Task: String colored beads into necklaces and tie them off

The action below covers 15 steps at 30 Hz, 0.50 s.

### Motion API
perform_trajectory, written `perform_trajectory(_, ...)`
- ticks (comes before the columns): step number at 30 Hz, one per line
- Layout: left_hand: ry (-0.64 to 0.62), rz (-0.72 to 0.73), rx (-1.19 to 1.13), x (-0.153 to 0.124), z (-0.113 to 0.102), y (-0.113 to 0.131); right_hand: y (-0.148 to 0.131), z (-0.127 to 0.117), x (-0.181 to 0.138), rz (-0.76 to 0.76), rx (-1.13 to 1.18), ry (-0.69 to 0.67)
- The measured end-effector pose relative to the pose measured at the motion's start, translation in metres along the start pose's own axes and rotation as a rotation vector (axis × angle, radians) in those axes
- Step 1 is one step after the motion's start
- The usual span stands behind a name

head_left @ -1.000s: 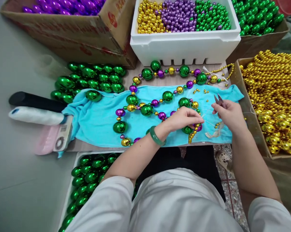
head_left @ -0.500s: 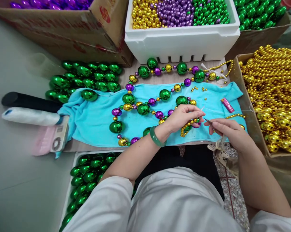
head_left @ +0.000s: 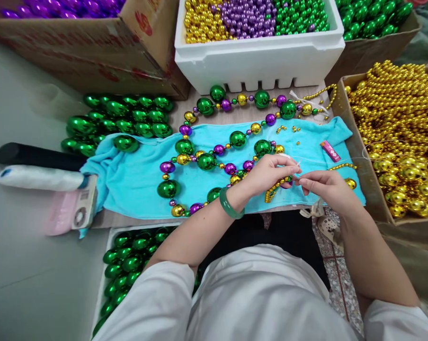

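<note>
A long bead necklace of large green, purple and gold balls loops across a turquoise towel. My left hand, with a green bangle on the wrist, pinches the necklace's thin clear string above a short run of small gold beads. My right hand meets it fingertip to fingertip, pinching the same string. A pink clipper-like tool lies on the towel just beyond my right hand. A few loose gold beads are scattered on the towel.
A white foam box of gold, purple and green small beads stands behind. Cardboard boxes hold purple balls, green balls and gold bead strands. Green balls pile at left and in a tray below. A thread spool lies far left.
My right hand came down from the pink tool, which now lies on the towel, and closed in on my left hand at the string. The view drifted slightly rightward.
</note>
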<state>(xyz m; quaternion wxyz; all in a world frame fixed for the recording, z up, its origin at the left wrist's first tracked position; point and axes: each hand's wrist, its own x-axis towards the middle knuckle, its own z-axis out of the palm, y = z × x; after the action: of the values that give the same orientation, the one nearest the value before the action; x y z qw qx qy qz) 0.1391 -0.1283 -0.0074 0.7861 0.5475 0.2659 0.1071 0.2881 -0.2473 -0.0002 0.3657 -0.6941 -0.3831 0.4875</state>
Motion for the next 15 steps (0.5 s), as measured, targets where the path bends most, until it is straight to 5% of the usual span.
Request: perform_trajectory(15,0.012,-0.027,-0.090,0.0026,-0.0033,-0.0052,-0.0007,-0.0008,0.0001,0.041,-0.043,0.025)
